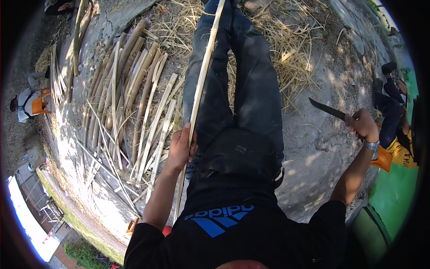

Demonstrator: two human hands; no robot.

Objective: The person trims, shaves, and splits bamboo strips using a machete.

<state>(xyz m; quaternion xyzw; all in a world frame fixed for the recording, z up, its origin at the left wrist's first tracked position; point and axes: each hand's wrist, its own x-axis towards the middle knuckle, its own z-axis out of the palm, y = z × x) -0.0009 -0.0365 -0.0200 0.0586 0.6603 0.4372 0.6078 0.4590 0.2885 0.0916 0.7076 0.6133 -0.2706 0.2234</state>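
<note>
A long, pale bamboo strip (204, 74) runs lengthwise over my outstretched legs, from beyond my knees back past my left side. My left hand (181, 144) is closed around it near my left thigh. Off to the right, clear of the strip, my right hand (363, 124) grips the handle of a knife. The knife's dark blade (326, 108) points left and slightly away from me, over the ground. A metal watch sits on my right wrist.
Bamboo poles (134, 80) and split strips (159, 121) lie in a pile on my left. Shavings (293, 56) are heaped around my lower legs. One person (27, 104) sits on an orange chair at far left; another person (396, 116) in yellow is close on the right.
</note>
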